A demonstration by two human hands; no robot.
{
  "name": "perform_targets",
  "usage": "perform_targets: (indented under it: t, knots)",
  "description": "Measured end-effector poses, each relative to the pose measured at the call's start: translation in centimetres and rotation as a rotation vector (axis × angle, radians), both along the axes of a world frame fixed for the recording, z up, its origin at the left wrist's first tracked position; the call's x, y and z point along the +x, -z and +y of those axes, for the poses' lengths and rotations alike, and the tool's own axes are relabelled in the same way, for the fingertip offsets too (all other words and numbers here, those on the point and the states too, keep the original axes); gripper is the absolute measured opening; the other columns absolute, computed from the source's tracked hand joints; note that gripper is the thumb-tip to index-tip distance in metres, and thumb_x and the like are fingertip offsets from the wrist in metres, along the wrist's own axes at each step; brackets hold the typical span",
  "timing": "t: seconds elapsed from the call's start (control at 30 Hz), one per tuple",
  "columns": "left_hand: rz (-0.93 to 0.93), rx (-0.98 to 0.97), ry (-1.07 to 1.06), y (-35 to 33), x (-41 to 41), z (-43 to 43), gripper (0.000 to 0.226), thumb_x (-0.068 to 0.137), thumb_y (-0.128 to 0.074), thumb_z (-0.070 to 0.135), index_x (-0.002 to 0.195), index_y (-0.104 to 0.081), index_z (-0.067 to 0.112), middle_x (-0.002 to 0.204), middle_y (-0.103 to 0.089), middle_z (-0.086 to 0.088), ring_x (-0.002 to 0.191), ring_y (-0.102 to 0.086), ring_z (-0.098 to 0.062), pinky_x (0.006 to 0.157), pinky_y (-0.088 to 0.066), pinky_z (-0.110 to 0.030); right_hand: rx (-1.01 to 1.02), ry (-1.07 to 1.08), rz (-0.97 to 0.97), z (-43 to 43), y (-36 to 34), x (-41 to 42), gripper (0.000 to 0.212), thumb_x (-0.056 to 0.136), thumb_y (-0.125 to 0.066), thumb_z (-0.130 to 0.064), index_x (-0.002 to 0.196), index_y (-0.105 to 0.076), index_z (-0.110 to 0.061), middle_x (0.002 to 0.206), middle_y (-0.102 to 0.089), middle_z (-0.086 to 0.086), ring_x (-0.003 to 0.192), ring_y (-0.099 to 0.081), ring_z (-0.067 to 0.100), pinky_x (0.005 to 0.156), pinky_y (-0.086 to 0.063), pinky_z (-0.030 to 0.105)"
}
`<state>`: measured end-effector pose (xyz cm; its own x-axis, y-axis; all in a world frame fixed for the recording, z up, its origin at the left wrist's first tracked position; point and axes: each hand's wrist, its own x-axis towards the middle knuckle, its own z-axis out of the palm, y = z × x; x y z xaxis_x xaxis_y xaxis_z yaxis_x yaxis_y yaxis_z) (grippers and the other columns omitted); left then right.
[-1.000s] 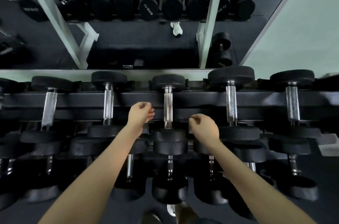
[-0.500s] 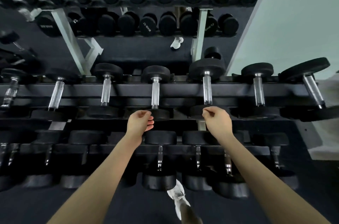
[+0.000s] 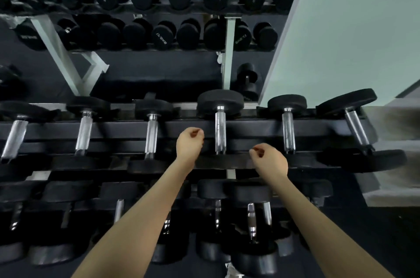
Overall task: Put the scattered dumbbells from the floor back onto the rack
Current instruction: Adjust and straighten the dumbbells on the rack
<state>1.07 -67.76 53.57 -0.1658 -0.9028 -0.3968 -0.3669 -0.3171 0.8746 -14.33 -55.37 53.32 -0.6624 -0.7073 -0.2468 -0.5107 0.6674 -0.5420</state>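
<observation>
Left hand [image 3: 189,144] hovers just left of the racked dumbbell [image 3: 220,103], right hand [image 3: 269,163] right of it, slightly farther off; both loosely curled, empty; its handle [image 3: 220,134] runs front-to-back.

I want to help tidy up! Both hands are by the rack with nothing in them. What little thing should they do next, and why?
Probably pull both hands back and look down at the floor for the next one. The left hand and right hand hold nothing, fingers loosely curled, and the dumbbell between them already sits on the rack.
</observation>
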Motion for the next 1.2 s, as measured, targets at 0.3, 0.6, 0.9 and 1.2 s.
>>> perform_targets:
  t: [0.3, 0.6, 0.9, 1.2]
  knots:
    - [0.073, 0.076, 0.235, 1.5, -14.2, 1.1, 0.02, 0.092, -0.053, 0.018, 0.074, -0.061, 0.021, 0.076, -0.063, -0.001, 0.078, -0.063, -0.019, 0.091, -0.054, -0.046, 0.039, 0.249, 0.183, 1.9, 2.9, -10.9, 0.037, 0.09, -0.056, -0.032, 0.119, -0.061, -0.009, 0.117, -0.066, 0.012, 0.101, -0.063, 0.033, 0.084, -0.049, 0.041]
    - [0.028, 0.301, 0.416, 4.1, -24.1, 2.7, 0.031, 0.086, -0.062, 0.036, 0.092, -0.063, 0.006, 0.091, -0.065, -0.006, 0.083, -0.061, -0.016, 0.073, -0.047, -0.024, 0.221, 0.076, -0.197, 0.1, 5.2, -14.2, 0.034, 0.086, -0.064, -0.034, 0.115, -0.06, -0.017, 0.108, -0.069, 0.005, 0.1, -0.064, 0.027, 0.071, -0.04, 0.029]
    - [0.087, 0.312, 0.274, 5.9, -25.1, 3.1, 0.011, 0.086, -0.065, 0.016, 0.09, -0.068, 0.006, 0.071, -0.06, 0.002, 0.079, -0.061, -0.021, 0.086, -0.053, -0.039, 0.222, 0.07, -0.151, 0.2, 5.2, -14.2, 0.034, 0.085, -0.064, -0.029, 0.118, -0.062, -0.028, 0.104, -0.071, 0.0, 0.1, -0.064, 0.024, 0.074, -0.044, 0.029]
    - [0.087, 0.335, 0.305, 5.4, -24.8, 2.9, 0.022, 0.086, -0.065, 0.014, 0.104, -0.066, 0.001, 0.076, -0.062, -0.001, 0.088, -0.062, -0.024, 0.087, -0.055, -0.04, 0.216, 0.104, -0.171, 0.3, 4.8, -13.8, 0.036, 0.081, -0.064, -0.028, 0.117, -0.064, -0.026, 0.104, -0.072, 0.001, 0.101, -0.064, 0.025, 0.076, -0.044, 0.03]
